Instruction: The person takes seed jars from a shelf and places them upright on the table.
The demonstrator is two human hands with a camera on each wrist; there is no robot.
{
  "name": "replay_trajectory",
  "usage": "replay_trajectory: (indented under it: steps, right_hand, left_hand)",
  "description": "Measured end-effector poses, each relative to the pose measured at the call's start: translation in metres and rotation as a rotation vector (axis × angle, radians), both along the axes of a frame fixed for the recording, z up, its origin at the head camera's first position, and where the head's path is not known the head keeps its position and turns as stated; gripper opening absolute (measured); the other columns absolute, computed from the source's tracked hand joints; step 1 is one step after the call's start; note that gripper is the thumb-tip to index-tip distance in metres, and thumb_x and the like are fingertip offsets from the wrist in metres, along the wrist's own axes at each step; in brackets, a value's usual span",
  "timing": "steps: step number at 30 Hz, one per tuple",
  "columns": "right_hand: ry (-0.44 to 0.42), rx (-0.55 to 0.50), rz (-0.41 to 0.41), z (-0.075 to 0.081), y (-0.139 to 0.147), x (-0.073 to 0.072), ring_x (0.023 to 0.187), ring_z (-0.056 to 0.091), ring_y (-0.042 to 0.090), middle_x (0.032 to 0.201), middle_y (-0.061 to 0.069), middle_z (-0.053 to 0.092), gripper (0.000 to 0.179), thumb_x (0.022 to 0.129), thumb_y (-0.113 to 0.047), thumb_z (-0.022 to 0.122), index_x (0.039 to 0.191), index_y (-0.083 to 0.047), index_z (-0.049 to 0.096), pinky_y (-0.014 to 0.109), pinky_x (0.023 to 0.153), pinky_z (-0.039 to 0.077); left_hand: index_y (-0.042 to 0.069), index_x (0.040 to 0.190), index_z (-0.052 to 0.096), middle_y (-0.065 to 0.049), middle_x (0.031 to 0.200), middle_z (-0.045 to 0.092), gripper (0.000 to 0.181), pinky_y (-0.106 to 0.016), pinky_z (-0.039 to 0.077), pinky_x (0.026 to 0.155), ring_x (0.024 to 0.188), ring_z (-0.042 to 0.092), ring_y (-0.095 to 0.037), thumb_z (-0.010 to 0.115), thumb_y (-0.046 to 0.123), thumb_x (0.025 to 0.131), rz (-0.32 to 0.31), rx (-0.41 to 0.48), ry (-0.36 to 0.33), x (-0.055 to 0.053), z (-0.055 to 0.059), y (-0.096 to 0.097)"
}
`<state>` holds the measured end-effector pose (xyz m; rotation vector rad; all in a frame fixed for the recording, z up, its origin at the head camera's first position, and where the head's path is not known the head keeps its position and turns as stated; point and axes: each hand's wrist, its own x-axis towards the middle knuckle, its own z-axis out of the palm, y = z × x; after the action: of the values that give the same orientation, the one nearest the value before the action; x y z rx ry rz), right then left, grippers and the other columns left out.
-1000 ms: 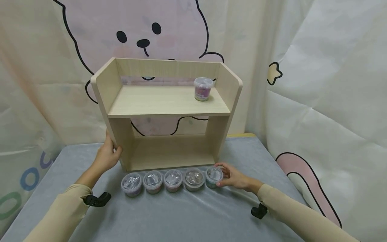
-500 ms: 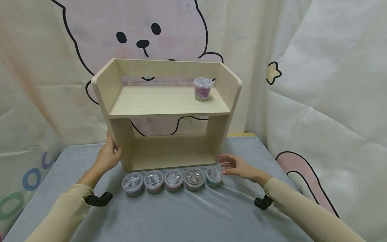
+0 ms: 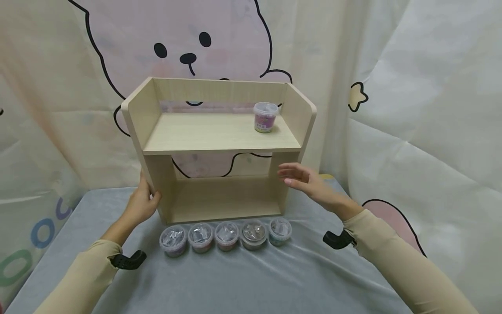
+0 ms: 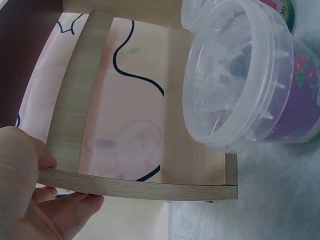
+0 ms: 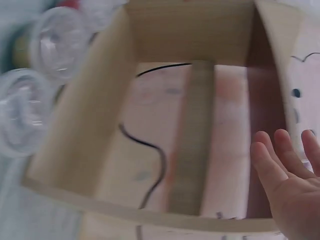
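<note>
A pale wooden two-tier shelf point(image 3: 211, 133) stands on the table. My left hand point(image 3: 140, 204) grips the edge of its left side panel, the thumb point(image 4: 46, 155) on the inner side and the fingers outside. My right hand point(image 3: 311, 187), holding nothing, is raised in front of the right side panel with its fingers loosely extended; the right wrist view shows them spread beside the shelf. One clear-lidded tub point(image 3: 265, 117) with a purple label sits on the upper tier, at the right. Several similar tubs point(image 3: 227, 236) stand in a row before the shelf, the greenish one point(image 3: 280, 231) at the right end.
A grey cloth covers the table point(image 3: 235, 283). Behind the shelf hangs a curtain point(image 3: 313, 48) with a cartoon bear, and a pale sheet point(image 3: 427, 131) hangs on the right. Black bands point(image 3: 128, 260) are on both wrists.
My right hand has let go of the rightmost tub in the row and risen to the height of the lower tier. The left hand keeps its grip on the shelf.
</note>
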<state>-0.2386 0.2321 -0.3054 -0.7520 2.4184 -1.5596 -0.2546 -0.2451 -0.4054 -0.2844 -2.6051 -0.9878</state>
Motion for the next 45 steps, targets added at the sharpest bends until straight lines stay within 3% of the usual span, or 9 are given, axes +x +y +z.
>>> replay_trajectory:
  steps: [8,11,15,21,24,30,35,39,45]
  right_hand:
    - [0.019,-0.191,0.029,0.063,-0.020,-0.007,0.130,0.059,0.017,0.144,0.012,0.054,0.049,0.103,-0.007,0.049,0.150,-0.001,0.037,0.030,0.113,0.045]
    - [0.047,-0.214,-0.018,0.078,-0.029,-0.014,0.140,0.050,0.030,0.150,0.019,0.047,0.048,0.103,-0.008,0.049,0.150,-0.005,0.039,0.039,0.120,0.038]
    - [0.084,-0.176,-0.138,0.093,-0.041,-0.028,0.150,0.034,0.034,0.158,0.020,0.038,0.055,0.103,-0.018,0.053,0.153,-0.008,0.035,0.048,0.126,0.025]
    - [0.012,-0.089,-0.299,0.097,-0.056,-0.055,0.158,0.014,0.033,0.169,0.015,0.018,0.079,0.099,-0.030,0.061,0.162,-0.021,0.015,0.050,0.128,0.017]
    - [-0.050,-0.115,-0.337,0.096,-0.060,-0.068,0.159,0.010,0.032,0.171,0.014,0.012,0.084,0.099,-0.030,0.063,0.163,-0.024,0.008,0.050,0.128,0.016]
    - [-0.142,-0.329,-0.296,0.096,-0.070,-0.090,0.158,0.018,0.026,0.169,0.016,0.013,0.086,0.100,-0.011,0.059,0.164,-0.020,0.001,0.043,0.129,0.016]
    - [-0.154,-0.388,-0.298,0.096,-0.078,-0.102,0.156,0.024,0.023,0.168,0.016,0.020,0.085,0.100,-0.004,0.058,0.163,-0.016,0.003,0.035,0.127,0.024]
    - [-0.171,-0.374,-0.317,0.095,-0.082,-0.108,0.156,0.024,0.023,0.168,0.015,0.020,0.081,0.100,-0.009,0.058,0.163,-0.013,0.006,0.034,0.126,0.025]
    - [-0.100,-0.217,-0.354,0.091,-0.083,-0.110,0.155,0.027,0.023,0.164,0.012,0.030,0.075,0.100,-0.019,0.062,0.160,-0.010,0.018,0.036,0.126,0.027]
  left_hand:
    - [0.009,0.159,-0.003,-0.042,0.114,0.062,0.085,-0.066,0.049,0.080,0.101,0.064,-0.057,0.051,0.005,0.094,-0.005,-0.001,0.014,0.002,0.000,-0.002]
    - [0.009,0.160,-0.003,-0.042,0.114,0.062,0.085,-0.065,0.050,0.079,0.099,0.065,-0.056,0.051,0.005,0.094,-0.006,-0.003,0.016,0.001,0.001,-0.002]
    - [0.009,0.160,-0.004,-0.044,0.117,0.060,0.086,-0.066,0.050,0.080,0.102,0.064,-0.058,0.051,0.005,0.094,-0.007,-0.003,0.016,0.001,0.001,-0.002]
    - [0.010,0.160,-0.005,-0.045,0.120,0.059,0.086,-0.067,0.051,0.081,0.104,0.063,-0.059,0.051,0.005,0.094,-0.008,0.001,0.007,0.002,0.002,-0.001]
    - [0.010,0.160,-0.005,-0.046,0.122,0.058,0.086,-0.067,0.051,0.083,0.107,0.062,-0.060,0.051,0.005,0.095,-0.006,0.006,0.000,0.003,0.003,0.000]
    - [0.008,0.160,-0.005,-0.047,0.123,0.056,0.086,-0.067,0.050,0.085,0.108,0.061,-0.061,0.050,0.003,0.095,-0.007,0.010,-0.002,0.003,0.002,0.000]
    - [0.009,0.160,-0.003,-0.045,0.127,0.055,0.084,-0.067,0.051,0.084,0.109,0.061,-0.061,0.050,0.004,0.096,-0.024,0.021,0.000,0.001,0.002,0.002]
    - [0.012,0.160,-0.004,-0.045,0.134,0.051,0.084,-0.068,0.051,0.088,0.114,0.059,-0.061,0.049,0.004,0.096,-0.023,0.031,-0.018,0.001,0.001,0.003]
    - [0.010,0.160,-0.004,-0.046,0.129,0.053,0.083,-0.068,0.051,0.086,0.111,0.060,-0.061,0.049,0.005,0.096,-0.012,0.026,-0.026,0.002,0.001,0.002]
